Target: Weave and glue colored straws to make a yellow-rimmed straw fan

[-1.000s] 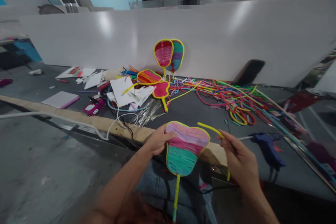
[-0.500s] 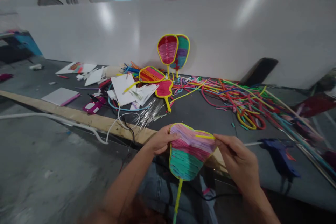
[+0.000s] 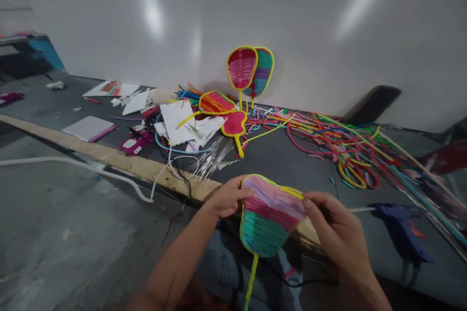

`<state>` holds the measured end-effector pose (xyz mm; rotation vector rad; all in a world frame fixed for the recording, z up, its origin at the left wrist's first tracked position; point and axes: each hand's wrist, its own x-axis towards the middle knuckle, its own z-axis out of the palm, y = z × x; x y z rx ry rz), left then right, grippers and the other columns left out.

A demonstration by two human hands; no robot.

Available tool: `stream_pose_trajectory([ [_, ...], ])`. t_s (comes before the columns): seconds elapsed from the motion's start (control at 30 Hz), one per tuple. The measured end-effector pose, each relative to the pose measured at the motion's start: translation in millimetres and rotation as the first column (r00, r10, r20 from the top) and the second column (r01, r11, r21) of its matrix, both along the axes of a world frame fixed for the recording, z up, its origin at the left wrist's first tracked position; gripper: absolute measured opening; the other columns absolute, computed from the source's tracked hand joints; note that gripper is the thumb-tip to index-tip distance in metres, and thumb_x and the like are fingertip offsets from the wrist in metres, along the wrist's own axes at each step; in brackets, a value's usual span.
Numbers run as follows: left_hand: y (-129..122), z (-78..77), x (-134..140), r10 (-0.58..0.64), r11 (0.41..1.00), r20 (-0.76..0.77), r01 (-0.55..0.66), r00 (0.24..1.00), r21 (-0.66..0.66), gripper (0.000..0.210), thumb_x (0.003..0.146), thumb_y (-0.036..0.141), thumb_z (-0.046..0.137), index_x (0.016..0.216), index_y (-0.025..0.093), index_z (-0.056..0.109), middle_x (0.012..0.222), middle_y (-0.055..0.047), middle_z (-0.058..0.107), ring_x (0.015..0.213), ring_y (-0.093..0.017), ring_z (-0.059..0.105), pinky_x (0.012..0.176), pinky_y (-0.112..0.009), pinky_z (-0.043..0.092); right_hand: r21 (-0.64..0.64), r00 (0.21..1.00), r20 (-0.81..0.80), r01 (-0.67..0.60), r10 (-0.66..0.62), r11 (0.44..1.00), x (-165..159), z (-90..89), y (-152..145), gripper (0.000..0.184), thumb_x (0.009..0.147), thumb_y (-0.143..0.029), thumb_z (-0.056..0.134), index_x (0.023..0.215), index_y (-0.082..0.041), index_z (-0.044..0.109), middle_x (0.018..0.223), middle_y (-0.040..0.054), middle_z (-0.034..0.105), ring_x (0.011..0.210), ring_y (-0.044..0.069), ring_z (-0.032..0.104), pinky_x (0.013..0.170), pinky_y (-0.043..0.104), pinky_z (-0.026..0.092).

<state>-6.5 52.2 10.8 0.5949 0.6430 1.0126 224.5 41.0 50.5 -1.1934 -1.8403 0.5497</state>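
Yellow pipe cleaner [image 3: 292, 190] meets hand fan [image 3: 270, 223], lower centre.
On my feed, left hand [image 3: 230, 198] pinches the fan's upper-left rim; right hand [image 3: 336, 226] clamps the pipe cleaner at the upper-right corner. Held clear 1 second ago, it now seems aligned with the edge.

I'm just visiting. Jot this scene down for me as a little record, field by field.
Left hand: holds paddle-shaped fan by its upper left edge
Right hand: pinches yellow strip at the fan's upper right edge
Fan colours: lilac-pink, magenta, green, yellow rim
Upright before pale panel: two similar fans
Table, right side: heap of colourful strips, blue glue gun
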Motion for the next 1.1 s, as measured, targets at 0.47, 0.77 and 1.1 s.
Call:
stream_pose_trajectory([
  [0.47, -0.8, 0.6, -1.2, -0.024, 0.999, -0.016, 0.025, 1.0, 0.042, 0.044, 0.066, 0.023, 0.083, 0.107, 0.014, 0.069, 0.1, -0.01, 0.073, 0.087, -0.02, 0.069, 0.081, -0.027, 0.052, 0.239, 0.971, 0.218, 0.048, -0.101, 0.97, 8.7, -2.0, 13.0, 0.012, 0.088, -0.026, 0.053, 0.083, -0.024, 0.064, 0.08, 0.0039, 0.068, 0.079, 0.021, 0.06, 0.074, 0.033, 0.046],
  [0.77, -0.8, 1.5, -1.2, -0.032, 0.997, -0.011, 0.032, 0.999, 0.067, 0.045, 0.065, 0.022, 0.084, 0.106, 0.013, 0.069, 0.1, -0.011, 0.073, 0.085, -0.019, 0.07, 0.08, -0.027, 0.053, 0.265, 0.973, 0.223, 0.002, -0.063, 0.964, 19.6, 4.8, 16.2, 0.012, 0.089, -0.026, 0.053, 0.087, -0.024, 0.065, 0.077, 0.003, 0.068, 0.074, 0.02, 0.061, 0.07, 0.032, 0.047],
  [1.1, -0.9, 6.6, -0.9, -0.073, 0.995, -0.034, 0.075, 0.997, 0.072, 0.051, 0.064, 0.019, 0.083, 0.111, 0.013, 0.066, 0.106, -0.012, 0.071, 0.092, -0.022, 0.068, 0.087, -0.032, 0.05, 0.21, 0.978, 0.195, 0.031, -0.072, 0.977, 6.1, 15.3, 19.4, 0.014, 0.091, -0.026, 0.051, 0.09, -0.024, 0.065, 0.079, 0.0032, 0.069, 0.071, 0.018, 0.063, 0.067, 0.031, 0.048],
])
